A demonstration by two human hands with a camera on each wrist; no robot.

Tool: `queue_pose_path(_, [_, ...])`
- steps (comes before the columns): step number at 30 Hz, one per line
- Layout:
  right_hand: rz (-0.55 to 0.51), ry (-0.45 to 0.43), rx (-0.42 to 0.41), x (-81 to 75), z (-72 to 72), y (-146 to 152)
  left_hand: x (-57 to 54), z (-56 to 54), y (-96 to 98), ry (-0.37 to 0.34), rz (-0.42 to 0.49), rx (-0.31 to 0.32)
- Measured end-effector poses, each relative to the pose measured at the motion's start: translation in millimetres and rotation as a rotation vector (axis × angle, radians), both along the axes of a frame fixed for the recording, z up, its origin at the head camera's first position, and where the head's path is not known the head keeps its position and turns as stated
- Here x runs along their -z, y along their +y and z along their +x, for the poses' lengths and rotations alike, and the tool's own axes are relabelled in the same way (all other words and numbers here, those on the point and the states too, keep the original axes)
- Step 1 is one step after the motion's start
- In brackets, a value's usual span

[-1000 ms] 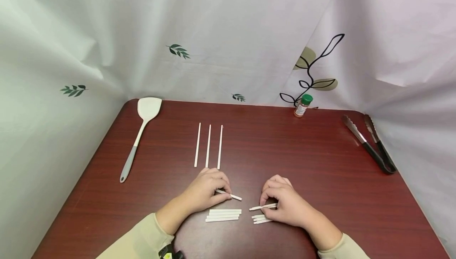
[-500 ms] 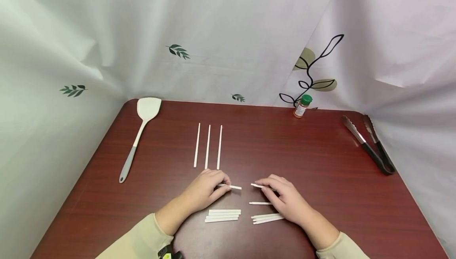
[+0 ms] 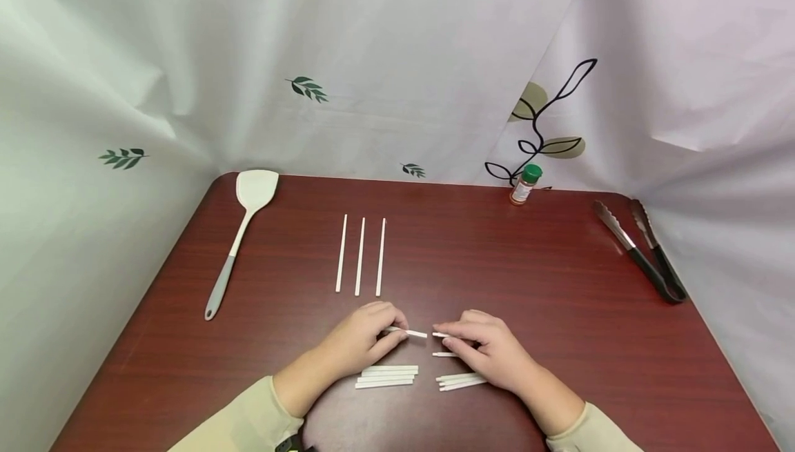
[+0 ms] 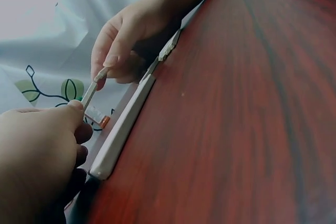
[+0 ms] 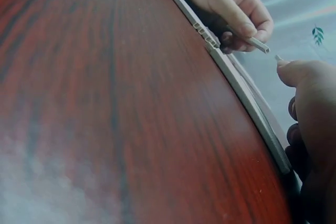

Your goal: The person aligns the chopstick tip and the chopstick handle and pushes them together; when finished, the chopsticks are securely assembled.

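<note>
Between thumb and fingertips, my left hand [image 3: 366, 335] pinches a short white stick [image 3: 418, 334], whose square hollow end [image 5: 266, 49] shows in the right wrist view. My right hand [image 3: 489, 350] pinches another short white stick [image 3: 438, 335] with a narrower tip [image 5: 279, 57]. The two stick ends face each other across a small gap, above the table. Several white sticks [image 3: 386, 376] lie side by side below my left hand. Below my right hand lie several narrow-tipped sticks [image 3: 458, 381] and a single one [image 3: 442, 355], partly hidden by the hand.
Three longer white sticks [image 3: 359, 259] lie parallel beyond my left hand on the dark red table [image 3: 472, 259]. A white turner [image 3: 247, 224] is at the left, metal tongs [image 3: 646, 252] at the right. A green-capped spice jar [image 3: 524, 186] stands by the back curtain.
My right hand has picked up a stick, leaving a single one on the table, and has brought its tip towards the left stick. My left hand has shifted slightly right, straightening its stick.
</note>
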State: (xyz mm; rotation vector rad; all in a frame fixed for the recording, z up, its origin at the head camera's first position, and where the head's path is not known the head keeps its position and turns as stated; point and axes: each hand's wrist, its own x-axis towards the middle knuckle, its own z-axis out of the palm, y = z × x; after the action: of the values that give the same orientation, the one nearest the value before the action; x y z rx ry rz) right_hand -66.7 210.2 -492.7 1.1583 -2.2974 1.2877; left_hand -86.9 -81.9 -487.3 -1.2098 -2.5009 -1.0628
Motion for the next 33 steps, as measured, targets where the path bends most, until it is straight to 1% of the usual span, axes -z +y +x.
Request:
queue_pose_path(6, [0.071, 0.023, -0.031, -0.5, -0.5, -0.2, 1.6, 1.1, 0.7, 0.033, 0.039, 0.008])
queue_pose_path(10, [0.087, 0.036, -0.053, -1.0, -0.9, 0.2, 2.1, 0.4, 1.1, 0.042, 0.059, 0.019])
queue_pose_path(17, [0.082, 0.018, -0.066, -0.6, -0.6, 0.3, 3.9, -1.9, 1.8, 0.135, 0.105, 0.043])
queue_pose_path(19, [0.086, 0.014, -0.067, -0.7, -0.3, 0.5, 4.1, -2.6, 2.5, 0.147, 0.127, 0.043])
queue_pose_path(23, [0.088, 0.005, -0.065, -1.2, 0.4, 0.9, 4.1, -2.3, 3.4, 0.139, 0.174, 0.039])
queue_pose_path(27, [0.075, -0.011, -0.055, -1.2, 0.7, 0.7, 4.5, -1.0, 3.6, 0.114, 0.209, 0.035])
queue_pose_path(33, [0.082, -0.025, -0.050, -1.4, 1.0, 0.8, 5.3, -0.9, 4.2, 0.106, 0.230, 0.025])
